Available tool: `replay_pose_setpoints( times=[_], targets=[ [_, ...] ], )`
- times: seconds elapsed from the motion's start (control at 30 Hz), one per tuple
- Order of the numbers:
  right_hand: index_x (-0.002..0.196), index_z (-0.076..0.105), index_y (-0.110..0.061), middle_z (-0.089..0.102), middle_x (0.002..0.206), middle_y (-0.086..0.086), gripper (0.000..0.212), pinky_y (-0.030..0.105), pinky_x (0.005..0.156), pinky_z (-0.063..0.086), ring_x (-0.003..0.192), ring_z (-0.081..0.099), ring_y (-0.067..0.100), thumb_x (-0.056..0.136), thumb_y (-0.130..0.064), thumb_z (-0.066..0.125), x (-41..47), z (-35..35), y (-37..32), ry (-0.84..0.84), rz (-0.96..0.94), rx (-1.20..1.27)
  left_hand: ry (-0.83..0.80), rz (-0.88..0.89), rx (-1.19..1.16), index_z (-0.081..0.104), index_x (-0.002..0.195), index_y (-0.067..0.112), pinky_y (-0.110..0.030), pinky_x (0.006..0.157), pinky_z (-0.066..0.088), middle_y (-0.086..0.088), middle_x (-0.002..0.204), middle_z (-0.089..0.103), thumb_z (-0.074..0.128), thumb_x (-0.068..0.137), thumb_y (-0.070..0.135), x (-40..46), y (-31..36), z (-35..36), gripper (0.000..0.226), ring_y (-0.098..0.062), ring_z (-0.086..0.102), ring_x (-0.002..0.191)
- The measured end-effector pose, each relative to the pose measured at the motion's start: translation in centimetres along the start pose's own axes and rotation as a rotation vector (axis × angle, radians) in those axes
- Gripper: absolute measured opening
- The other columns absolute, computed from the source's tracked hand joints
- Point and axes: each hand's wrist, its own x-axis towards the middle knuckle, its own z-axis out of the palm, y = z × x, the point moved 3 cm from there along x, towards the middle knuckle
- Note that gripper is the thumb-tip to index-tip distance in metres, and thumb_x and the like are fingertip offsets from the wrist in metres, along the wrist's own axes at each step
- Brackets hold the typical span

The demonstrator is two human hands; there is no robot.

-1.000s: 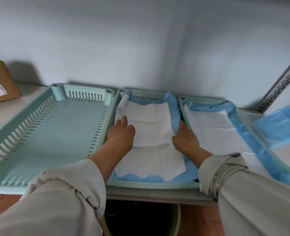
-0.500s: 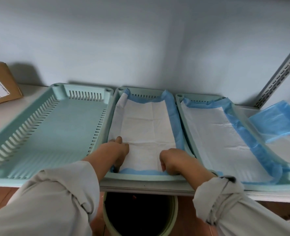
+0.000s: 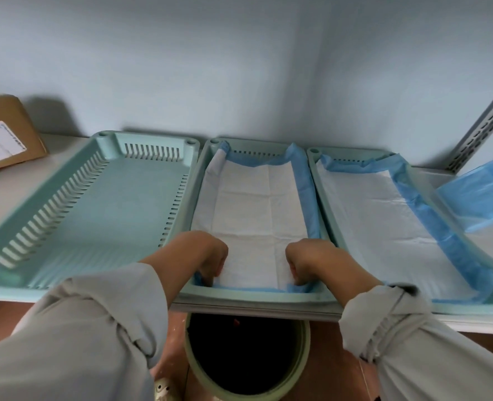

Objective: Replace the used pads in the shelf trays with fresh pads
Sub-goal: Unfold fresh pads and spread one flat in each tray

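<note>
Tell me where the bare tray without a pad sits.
In the head view, the empty tray sits leftmost on the shelf, between the cardboard box and the padded middle tray.

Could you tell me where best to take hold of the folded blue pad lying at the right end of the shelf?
Probably the folded blue pad by its near edge, coming from the front: it lies flat on the shelf, beyond the right tray.

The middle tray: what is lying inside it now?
Inside the middle tray lies a white pad with blue edging. The left hand and right hand tuck its near corners. The tray floor is covered.
</note>
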Motion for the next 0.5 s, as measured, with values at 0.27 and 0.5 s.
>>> replay_pose_setpoints(
  times=[0.27, 0.5],
  targets=[
    [0.124, 0.051, -0.012, 0.055, 0.128, 0.007, 0.053, 0.034, 0.096, 0.044, 0.113, 0.055, 0.023, 0.083, -0.04, 0.069, -1.0, -0.5, -0.4, -0.129, 0.014, -0.027, -0.062, -0.026, -0.058, 0.047, 0.133, 0.009, -0.03, 0.086, 0.042, -0.009, 0.134, 0.05, 0.066, 0.088, 0.026, -0.3, -0.5, 0.2, 0.052, -0.021, 0.05, 0.099],
    [0.147, 0.028, -0.017, 0.031, 0.149, 0.012, 0.052, 0.042, 0.108, 0.036, 0.135, 0.036, 0.03, 0.098, -0.025, 0.044, 2.5, -1.5, -3.7, 0.37, -0.151, 0.348, 0.563, -0.061, -0.442, 0.039, 0.141, 0.01, -0.038, 0.11, 0.036, -0.013, 0.144, 0.039, 0.043, 0.096, 0.014, 4.1, -0.5, -2.0, 0.045, -0.029, 0.041, 0.132]
  ],
)
